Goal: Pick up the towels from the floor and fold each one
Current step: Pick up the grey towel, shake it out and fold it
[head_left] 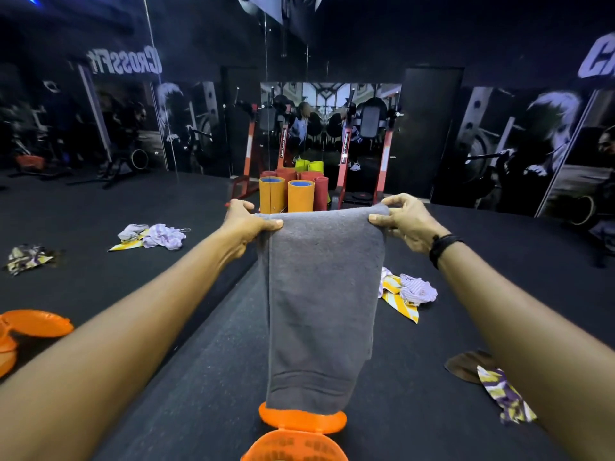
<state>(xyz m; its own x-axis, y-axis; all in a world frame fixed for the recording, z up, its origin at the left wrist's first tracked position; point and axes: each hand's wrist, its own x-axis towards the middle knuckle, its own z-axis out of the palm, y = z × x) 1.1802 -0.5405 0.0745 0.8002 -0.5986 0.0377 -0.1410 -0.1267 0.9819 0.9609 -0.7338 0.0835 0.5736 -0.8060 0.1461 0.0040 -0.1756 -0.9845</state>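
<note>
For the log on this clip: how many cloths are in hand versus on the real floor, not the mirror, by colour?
Grey towel, held up at its top corners by the left hand and right hand: 1
Lilac and yellow-striped heap on the floor: 1
Purple and yellow patterned cloth: 1
Brown cloth: 1
Total: 4

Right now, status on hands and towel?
Left hand and right hand pinch top corners of grey towel. Towel hangs over orange basket. Crumpled towels on floor. Nothing in the way.
</note>
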